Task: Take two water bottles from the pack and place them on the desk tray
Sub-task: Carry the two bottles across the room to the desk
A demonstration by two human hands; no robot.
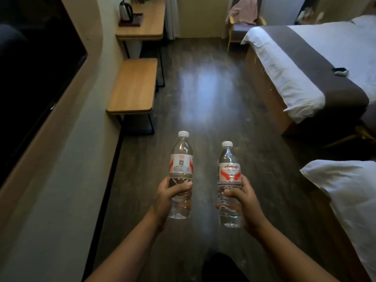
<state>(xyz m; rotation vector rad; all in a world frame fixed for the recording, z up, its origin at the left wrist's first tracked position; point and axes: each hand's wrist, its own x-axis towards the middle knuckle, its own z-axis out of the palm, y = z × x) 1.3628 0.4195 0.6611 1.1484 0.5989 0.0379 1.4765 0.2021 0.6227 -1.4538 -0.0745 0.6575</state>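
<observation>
I hold two clear water bottles upright over the dark wooden floor, each with a white cap and a red-and-white label. My left hand (169, 195) grips the lower half of the left bottle (181, 159). My right hand (243, 202) grips the lower half of the right bottle (229, 165). Far ahead on the left stands a wooden desk (148, 25). On it lies a dark tray (136, 21) with a metal kettle (125, 10) standing on it. The bottle pack is not in view.
A low wooden bench (133, 86) stands against the left wall, nearer than the desk. A dark TV screen (34, 78) hangs on that wall. A bed (317, 64) fills the right side, with a second bed corner (345, 192) close by. A chair (242, 23) with pink cloth stands at the back.
</observation>
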